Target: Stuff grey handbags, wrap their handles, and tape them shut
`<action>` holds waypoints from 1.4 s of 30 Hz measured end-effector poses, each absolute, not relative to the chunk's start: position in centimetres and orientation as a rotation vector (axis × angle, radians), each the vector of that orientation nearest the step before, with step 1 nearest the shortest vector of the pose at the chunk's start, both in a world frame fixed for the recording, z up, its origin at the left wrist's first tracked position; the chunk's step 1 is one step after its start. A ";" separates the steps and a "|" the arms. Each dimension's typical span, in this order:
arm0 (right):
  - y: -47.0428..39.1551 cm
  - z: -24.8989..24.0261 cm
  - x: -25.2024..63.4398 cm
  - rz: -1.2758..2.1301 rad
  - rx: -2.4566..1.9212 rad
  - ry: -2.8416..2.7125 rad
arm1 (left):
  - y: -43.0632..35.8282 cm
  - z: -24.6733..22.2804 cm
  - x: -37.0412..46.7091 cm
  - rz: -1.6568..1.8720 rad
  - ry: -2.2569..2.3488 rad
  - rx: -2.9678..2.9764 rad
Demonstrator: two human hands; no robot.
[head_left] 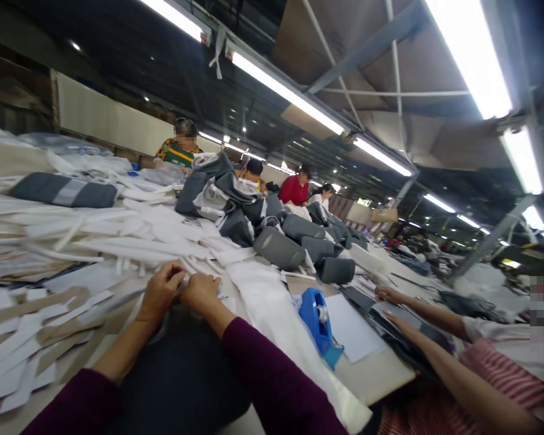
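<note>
My left hand (162, 291) and my right hand (202, 292) are close together at the far end of a dark folded cloth (181, 380), which lies in front of me. Both have their fingers bent into a pinch. Whatever is between the fingertips is too small and hidden to make out. A bit of pale, thin material shows beside the fingers. Under my right forearm the dark cloth is partly covered by my purple sleeve.
Left lie loose white and brown paper strips (22, 344). A blue tape dispenser (315, 320) stands right of a long white sheet (272, 314). Grey folded bundles (278, 248) are heaped ahead. At right, a co-worker's hands (396, 308) rest on dark cloth; other people sit beyond.
</note>
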State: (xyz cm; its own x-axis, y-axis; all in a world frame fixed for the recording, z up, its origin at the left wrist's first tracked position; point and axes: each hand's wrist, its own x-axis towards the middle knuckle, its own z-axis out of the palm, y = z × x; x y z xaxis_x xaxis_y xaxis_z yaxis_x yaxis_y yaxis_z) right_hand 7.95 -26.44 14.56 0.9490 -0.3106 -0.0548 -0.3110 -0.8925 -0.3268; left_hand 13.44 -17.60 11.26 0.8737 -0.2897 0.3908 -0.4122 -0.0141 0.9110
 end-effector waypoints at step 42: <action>-25.0 12.5 -5.1 -0.887 -2.594 -0.601 | -17.6 9.7 12.6 0.083 -0.696 2.030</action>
State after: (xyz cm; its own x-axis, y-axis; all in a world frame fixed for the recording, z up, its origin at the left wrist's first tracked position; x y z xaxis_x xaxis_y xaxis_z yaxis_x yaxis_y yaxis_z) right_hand -5.13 -25.02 12.52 0.7165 0.2809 0.6385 0.4889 -0.8552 -0.1723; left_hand 12.61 -17.65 9.73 0.8352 -0.4412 0.3284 -0.5060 -0.3827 0.7730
